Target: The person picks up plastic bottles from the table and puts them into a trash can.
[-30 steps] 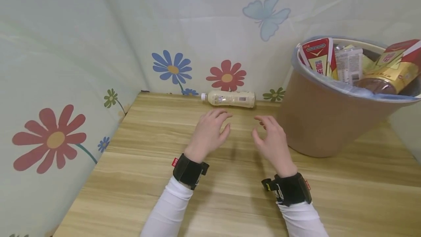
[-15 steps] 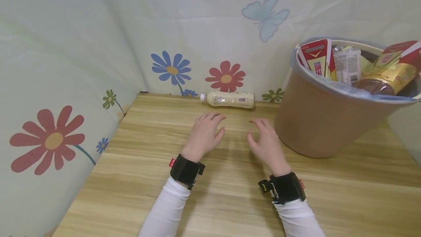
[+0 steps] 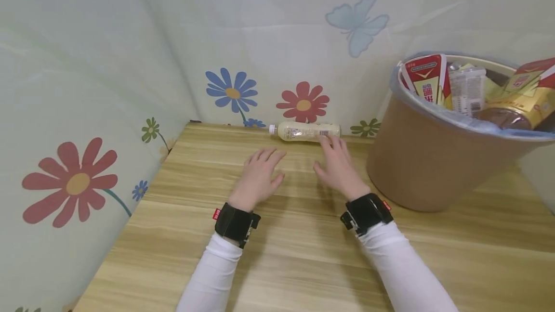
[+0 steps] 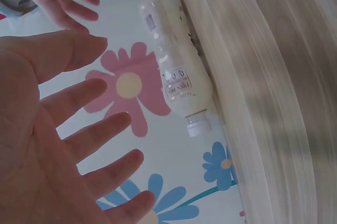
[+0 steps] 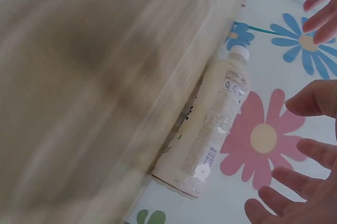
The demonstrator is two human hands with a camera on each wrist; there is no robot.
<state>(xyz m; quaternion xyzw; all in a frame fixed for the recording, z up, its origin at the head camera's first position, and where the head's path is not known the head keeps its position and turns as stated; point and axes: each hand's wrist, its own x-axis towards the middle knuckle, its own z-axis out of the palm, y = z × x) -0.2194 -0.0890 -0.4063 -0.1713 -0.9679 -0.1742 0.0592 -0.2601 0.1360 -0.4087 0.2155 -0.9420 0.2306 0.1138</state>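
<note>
A pale cream plastic bottle [image 3: 303, 131] with a white cap lies on its side along the back edge of the table [image 3: 208, 167], its cap toward the left. My right hand [image 3: 340, 167] is nearest to it, fingertips overlapping the bottle's base end in the head view. In the right wrist view a gap shows between those fingers [image 5: 292, 179] and the bottle [image 5: 205, 129]. My left hand [image 3: 257, 177] hovers over the wood with fingers spread, nearer the cap end and holding nothing. The left wrist view shows its open palm beside the bottle [image 4: 176, 58].
A brown bin [image 3: 429, 158] with a bluish liner stands at the right, close to my right hand. Red-and-yellow cartons [image 3: 427, 81], a clear wrapper [image 3: 468, 90] and a gold-labelled container [image 3: 518, 110] fill its top. A flowered curtain [image 3: 256, 28] hangs behind the table.
My right hand has reached forward and slightly left, toward the bottle's base end. My left hand has drawn a little left and back. The bottle lies where it was.
</note>
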